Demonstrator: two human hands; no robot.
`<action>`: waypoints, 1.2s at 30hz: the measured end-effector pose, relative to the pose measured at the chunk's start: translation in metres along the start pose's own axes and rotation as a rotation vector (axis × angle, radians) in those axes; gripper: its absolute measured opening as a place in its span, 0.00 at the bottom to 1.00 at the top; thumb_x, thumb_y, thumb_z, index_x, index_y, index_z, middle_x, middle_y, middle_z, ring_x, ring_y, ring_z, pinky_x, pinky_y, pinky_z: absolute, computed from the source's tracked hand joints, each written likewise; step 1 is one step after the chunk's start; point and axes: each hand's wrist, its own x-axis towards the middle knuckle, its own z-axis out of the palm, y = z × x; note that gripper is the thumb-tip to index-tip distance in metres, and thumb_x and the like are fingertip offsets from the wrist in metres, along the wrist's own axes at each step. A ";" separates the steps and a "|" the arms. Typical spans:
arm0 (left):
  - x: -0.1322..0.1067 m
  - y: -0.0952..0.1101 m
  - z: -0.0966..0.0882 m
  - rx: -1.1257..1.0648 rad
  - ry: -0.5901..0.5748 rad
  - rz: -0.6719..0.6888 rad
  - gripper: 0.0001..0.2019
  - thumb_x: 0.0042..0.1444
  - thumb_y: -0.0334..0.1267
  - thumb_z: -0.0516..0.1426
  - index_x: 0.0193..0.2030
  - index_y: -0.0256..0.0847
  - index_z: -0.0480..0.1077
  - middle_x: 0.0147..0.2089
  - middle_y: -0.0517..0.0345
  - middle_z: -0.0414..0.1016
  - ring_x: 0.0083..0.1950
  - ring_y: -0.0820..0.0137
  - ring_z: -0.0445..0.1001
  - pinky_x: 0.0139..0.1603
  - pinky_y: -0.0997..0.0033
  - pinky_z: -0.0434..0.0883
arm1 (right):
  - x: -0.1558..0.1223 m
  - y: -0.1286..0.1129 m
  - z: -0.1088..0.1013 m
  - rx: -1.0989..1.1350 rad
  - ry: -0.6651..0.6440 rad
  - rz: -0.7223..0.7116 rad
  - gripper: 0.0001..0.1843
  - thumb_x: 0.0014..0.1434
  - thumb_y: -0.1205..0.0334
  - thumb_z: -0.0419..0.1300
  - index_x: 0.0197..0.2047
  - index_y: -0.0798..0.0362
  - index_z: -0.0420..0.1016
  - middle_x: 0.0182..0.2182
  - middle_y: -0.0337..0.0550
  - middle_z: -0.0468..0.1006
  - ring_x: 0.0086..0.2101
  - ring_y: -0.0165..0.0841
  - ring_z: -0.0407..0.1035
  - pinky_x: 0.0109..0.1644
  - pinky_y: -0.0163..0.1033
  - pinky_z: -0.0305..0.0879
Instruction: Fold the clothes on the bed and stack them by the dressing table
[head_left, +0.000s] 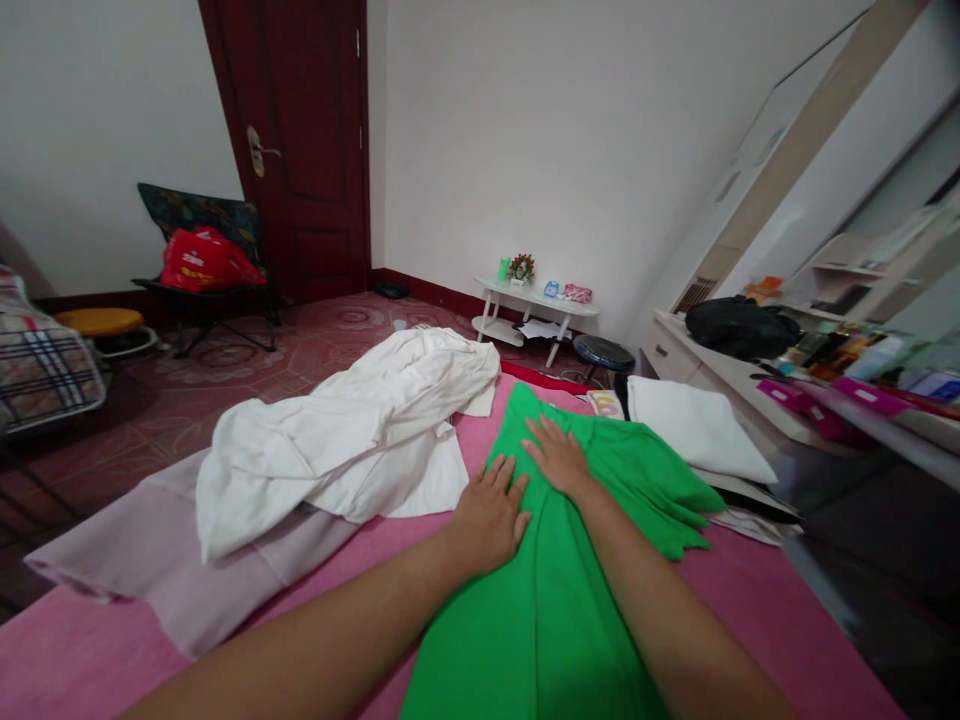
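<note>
A bright green garment (547,600) lies spread on the pink bed cover (780,610), its near end running out of the bottom of the view. My left hand (491,515) rests flat on its left edge, fingers stretched forward. Farther up the cloth, my right hand (556,455) presses down with spread fingers. To the right of that hand, a part of the green cloth fans out in loose folds. Left of the green garment is a heap of white clothing (360,420), partly on top of a pale lilac cloth (202,560). Neither hand grips anything.
Folded white cloth (694,420) is stacked at the bed's right edge. Beyond stand a small white table (536,295), a round black stool (604,352) and a dresser with a black bag (739,325). A folding chair holds a red bag (206,260) near the dark red door (315,130).
</note>
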 end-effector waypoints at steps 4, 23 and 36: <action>0.000 -0.003 -0.002 -0.053 0.022 -0.040 0.32 0.61 0.50 0.48 0.68 0.33 0.53 0.70 0.39 0.49 0.71 0.54 0.47 0.69 0.53 0.49 | 0.015 0.035 0.004 -0.084 -0.136 0.347 0.31 0.64 0.46 0.48 0.66 0.49 0.58 0.67 0.52 0.51 0.66 0.47 0.44 0.65 0.65 0.35; 0.005 -0.023 -0.002 -0.192 0.017 -0.005 0.22 0.60 0.30 0.48 0.61 0.32 0.64 0.66 0.46 0.61 0.67 0.63 0.58 0.68 0.62 0.55 | -0.176 -0.130 -0.075 0.214 -0.132 -0.199 0.12 0.61 0.56 0.55 0.46 0.46 0.74 0.45 0.45 0.75 0.48 0.41 0.67 0.53 0.46 0.62; 0.001 -0.019 0.000 -0.091 0.048 0.032 0.21 0.62 0.31 0.47 0.61 0.33 0.64 0.65 0.45 0.61 0.66 0.63 0.59 0.67 0.62 0.56 | -0.259 -0.232 -0.032 0.121 -0.099 -0.590 0.08 0.53 0.65 0.60 0.23 0.47 0.69 0.19 0.36 0.72 0.21 0.30 0.64 0.19 0.38 0.50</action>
